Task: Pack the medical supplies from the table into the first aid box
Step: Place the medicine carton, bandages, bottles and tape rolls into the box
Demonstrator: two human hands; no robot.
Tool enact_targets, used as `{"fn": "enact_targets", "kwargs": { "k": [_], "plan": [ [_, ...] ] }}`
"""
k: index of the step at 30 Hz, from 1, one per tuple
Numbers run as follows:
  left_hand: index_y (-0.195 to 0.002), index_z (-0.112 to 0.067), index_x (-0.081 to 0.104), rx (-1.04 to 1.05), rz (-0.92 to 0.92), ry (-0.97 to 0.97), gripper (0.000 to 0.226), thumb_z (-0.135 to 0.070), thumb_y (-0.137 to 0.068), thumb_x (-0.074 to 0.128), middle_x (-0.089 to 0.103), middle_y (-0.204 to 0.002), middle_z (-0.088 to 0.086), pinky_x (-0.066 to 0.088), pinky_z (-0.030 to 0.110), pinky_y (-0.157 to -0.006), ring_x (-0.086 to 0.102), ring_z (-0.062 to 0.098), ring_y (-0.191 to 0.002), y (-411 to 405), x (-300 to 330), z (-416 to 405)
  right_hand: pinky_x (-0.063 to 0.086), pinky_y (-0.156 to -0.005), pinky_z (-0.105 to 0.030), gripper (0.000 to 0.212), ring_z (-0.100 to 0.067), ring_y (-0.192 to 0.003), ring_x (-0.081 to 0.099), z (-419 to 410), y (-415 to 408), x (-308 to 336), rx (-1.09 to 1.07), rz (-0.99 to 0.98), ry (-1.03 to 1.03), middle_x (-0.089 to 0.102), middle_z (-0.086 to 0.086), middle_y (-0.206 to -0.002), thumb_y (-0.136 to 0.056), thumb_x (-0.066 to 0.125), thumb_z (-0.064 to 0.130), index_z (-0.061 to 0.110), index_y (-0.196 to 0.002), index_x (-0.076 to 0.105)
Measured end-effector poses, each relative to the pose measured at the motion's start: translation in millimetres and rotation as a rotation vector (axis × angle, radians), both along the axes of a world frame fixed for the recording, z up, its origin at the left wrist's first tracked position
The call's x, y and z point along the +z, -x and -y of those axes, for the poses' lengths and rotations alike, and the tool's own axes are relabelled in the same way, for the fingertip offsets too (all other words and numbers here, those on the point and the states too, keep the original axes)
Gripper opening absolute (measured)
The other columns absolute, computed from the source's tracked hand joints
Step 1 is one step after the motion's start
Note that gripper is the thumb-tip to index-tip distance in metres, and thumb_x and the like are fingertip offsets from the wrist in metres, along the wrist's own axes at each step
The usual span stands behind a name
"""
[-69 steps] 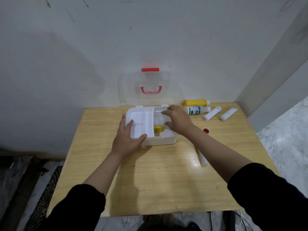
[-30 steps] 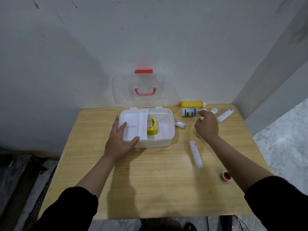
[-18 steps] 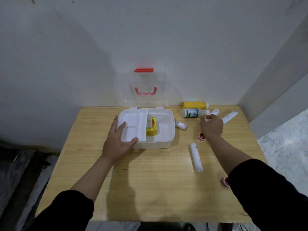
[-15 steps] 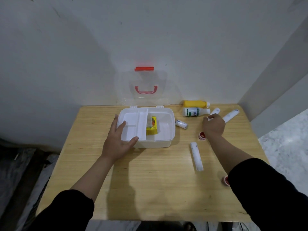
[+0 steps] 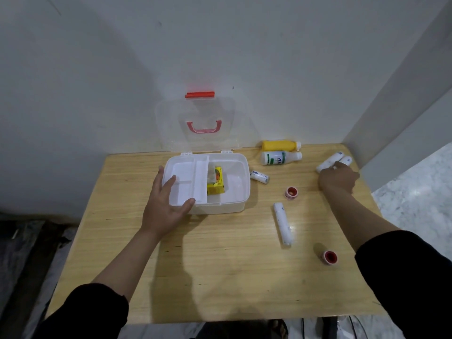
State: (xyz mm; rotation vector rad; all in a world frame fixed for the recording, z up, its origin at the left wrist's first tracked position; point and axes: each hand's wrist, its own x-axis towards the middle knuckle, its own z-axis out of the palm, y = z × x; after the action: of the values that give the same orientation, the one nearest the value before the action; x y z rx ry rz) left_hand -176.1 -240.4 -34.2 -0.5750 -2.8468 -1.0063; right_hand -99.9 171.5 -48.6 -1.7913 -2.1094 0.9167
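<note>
The white first aid box (image 5: 234, 206) stands open on the wooden table, its clear lid (image 5: 199, 126) leaning on the wall. A yellow carton (image 5: 215, 185) lies inside beside the white tray insert (image 5: 186, 182). My left hand (image 5: 166, 204) rests on the box's front left corner, fingers spread. My right hand (image 5: 338, 178) reaches to the far right and touches two white rolls (image 5: 329, 161) with its fingertips. A yellow bottle (image 5: 280, 145), a white bottle (image 5: 278, 157), a small roll (image 5: 259, 176), a long roll (image 5: 283, 223) and two red tape spools (image 5: 291, 192) (image 5: 329, 257) lie on the table.
The table (image 5: 220, 277) sits in a corner, with a wall behind and a wall at the right. Its right edge drops to a marble floor (image 5: 420, 192). Dark mats lie on the floor at the left.
My right hand has moved from the box out to the right rear of the table, reaching the two white rolls. My left hand has stayed on the box.
</note>
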Motion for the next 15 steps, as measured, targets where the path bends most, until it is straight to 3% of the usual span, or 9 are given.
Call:
{"fn": "enact_targets", "kwargs": {
  "k": [3,7,11,15],
  "plan": [
    [-0.137,-0.015,0.043,0.001,-0.003,-0.001,0.089,-0.069,-0.067,0.053,0.014,-0.159,0.001,0.04,0.045,-0.1,0.021,0.024,-0.144,-0.7,1.0,-0.1,0.041,-0.093,-0.051,0.054,-0.04,-0.11,0.051,4.9,4.9,-2.6,0.028,0.033,-0.06,0.043,-0.021,-0.128,-0.091,0.04,0.043,0.02,-0.137,0.027],
    [-0.138,-0.016,0.042,-0.005,-0.006,0.004,0.088,-0.068,-0.068,0.054,0.013,-0.159,0.001,0.04,0.043,-0.1,0.02,0.023,-0.144,-1.1,1.2,0.8,0.04,-0.088,-0.053,0.055,-0.037,-0.109,0.045,9.4,17.8,1.8,0.075,0.105,-0.136,0.037,-0.009,-0.138,-0.089,0.042,0.053,0.024,-0.134,0.03],
    [-0.138,-0.017,0.042,-0.009,-0.003,0.006,0.087,-0.068,-0.068,0.054,0.013,-0.159,0.0,0.041,0.044,-0.099,0.021,0.023,-0.144,-0.2,1.8,0.7,0.039,-0.085,-0.052,0.049,-0.036,-0.106,0.044,9.1,21.8,1.3,0.064,0.14,-0.147,0.032,-0.007,-0.139,-0.091,0.042,0.039,0.031,-0.136,0.025],
    [-0.138,-0.015,0.043,-0.014,-0.01,-0.004,0.087,-0.067,-0.068,0.054,0.014,-0.159,0.001,0.04,0.042,-0.099,0.021,0.023,-0.144,-0.4,1.7,0.3,0.039,-0.09,-0.049,0.042,-0.036,-0.108,0.045,6.6,19.3,0.0,0.068,0.139,-0.135,0.041,-0.012,-0.13,-0.089,0.041,0.026,0.031,-0.131,0.036]
  ]
}}
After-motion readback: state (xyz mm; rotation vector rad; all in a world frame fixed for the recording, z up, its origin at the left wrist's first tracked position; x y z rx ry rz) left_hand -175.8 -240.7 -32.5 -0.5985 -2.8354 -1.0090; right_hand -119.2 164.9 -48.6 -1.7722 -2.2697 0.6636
